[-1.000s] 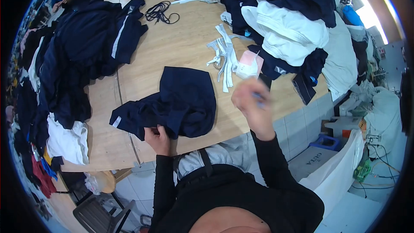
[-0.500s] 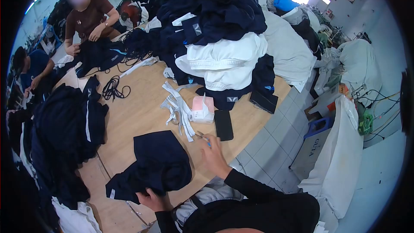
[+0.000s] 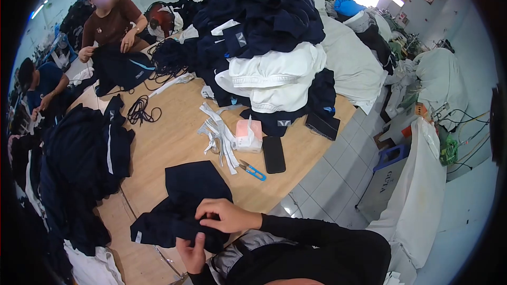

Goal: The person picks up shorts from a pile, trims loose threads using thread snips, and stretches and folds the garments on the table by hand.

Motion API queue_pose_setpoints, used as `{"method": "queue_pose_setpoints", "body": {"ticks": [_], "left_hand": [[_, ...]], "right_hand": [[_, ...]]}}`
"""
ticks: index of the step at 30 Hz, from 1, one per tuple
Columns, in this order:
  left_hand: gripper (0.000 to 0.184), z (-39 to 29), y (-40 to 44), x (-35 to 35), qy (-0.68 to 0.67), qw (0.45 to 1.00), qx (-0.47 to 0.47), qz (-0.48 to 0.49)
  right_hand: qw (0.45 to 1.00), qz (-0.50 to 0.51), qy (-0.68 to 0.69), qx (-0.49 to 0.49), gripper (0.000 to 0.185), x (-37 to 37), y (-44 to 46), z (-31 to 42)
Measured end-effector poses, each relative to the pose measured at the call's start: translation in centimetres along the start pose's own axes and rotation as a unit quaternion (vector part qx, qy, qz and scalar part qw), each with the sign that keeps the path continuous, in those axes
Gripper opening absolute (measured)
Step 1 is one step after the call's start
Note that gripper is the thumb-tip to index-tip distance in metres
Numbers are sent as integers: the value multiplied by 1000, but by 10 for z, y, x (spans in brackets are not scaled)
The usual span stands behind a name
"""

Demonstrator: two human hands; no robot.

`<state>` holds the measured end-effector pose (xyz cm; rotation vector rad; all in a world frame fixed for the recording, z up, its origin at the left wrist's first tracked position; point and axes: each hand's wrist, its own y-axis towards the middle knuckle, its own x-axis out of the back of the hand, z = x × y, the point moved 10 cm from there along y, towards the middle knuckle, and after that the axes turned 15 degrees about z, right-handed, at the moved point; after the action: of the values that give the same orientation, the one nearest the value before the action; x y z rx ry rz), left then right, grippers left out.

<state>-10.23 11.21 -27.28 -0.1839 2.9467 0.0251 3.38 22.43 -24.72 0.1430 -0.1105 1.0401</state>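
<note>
A folded navy garment [image 3: 182,190] lies at the table's near edge, a small light tag on its left corner. My left hand [image 3: 193,255] grips its lower edge, thumb on top and the other fingers partly hidden by cloth. Just above, my right hand [image 3: 228,216] bends over the same garment, its thumb and fingertips closed on the dark cloth. A pair of blue-handled thread snips [image 3: 253,171] rests on the table to the right, away from both hands.
Beyond the snips are a black phone [image 3: 274,154], a tissue pack [image 3: 248,136] and white strips [image 3: 221,134]. A tall pile of navy and white clothes [image 3: 259,10] stands behind. Dark garments [image 3: 79,163] cover the left side. A co-worker [image 3: 113,21] handles navy cloth across the table.
My right hand has put down the snips beside the phone and moved left onto the garment. The left hand has turned thumb-up at the cloth's edge. The co-worker's cloth has shifted.
</note>
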Motion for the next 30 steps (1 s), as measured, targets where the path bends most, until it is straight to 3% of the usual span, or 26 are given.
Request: {"method": "queue_pose_setpoints", "body": {"ticks": [2,5,8,10,12,13,14,15,16,18,20,22,23,26,28,29,30], "left_hand": [[32,-2,4,-14,73,992,23,104],[24,-28,6,-28,39,991,56,118],[26,-28,2,-6,145,976,37,156],[16,-7,-6,30,153,984,58,65],[24,0,-17,58,282,947,149,33],[35,3,-26,68,351,910,219,42],[41,7,-28,68,352,912,183,107],[38,30,-45,80,398,884,176,170],[34,21,-52,81,296,901,277,155],[15,8,-61,98,329,890,295,110],[9,9,-82,126,254,925,283,-15],[24,-27,-78,137,248,952,92,-156],[33,-33,-76,144,299,935,67,-180],[35,-9,-52,154,225,939,76,-249],[42,26,-31,150,285,920,149,-225],[53,38,-22,141,439,873,132,-169],[54,25,-16,126,476,848,157,-173]], "right_hand": [[994,6,-104,30,20,-12,-5,-15],[982,-27,-187,7,24,-13,-20,-18],[970,-91,-221,-39,28,-1,-31,-19],[972,-114,-199,-58,32,3,-36,-33],[978,-91,-184,-37,29,4,-32,-48],[978,-81,-191,-8,27,6,-32,-53],[989,-82,-80,-90,23,8,-33,-66],[990,-63,-99,-78,18,9,-30,-69],[990,-68,-82,-95,13,14,-27,-71],[984,-55,-47,-163,11,23,-31,-90],[974,-73,-21,-214,11,33,-39,-91],[973,-94,-28,-211,13,43,-43,-91],[972,-106,-32,-206,14,46,-42,-91],[985,-76,-15,-156,20,26,-16,-77],[981,17,-142,-132,33,-2,12,-52],[967,61,-227,-99,37,-19,23,-39],[943,107,-309,-63,41,-37,31,-28]]}}
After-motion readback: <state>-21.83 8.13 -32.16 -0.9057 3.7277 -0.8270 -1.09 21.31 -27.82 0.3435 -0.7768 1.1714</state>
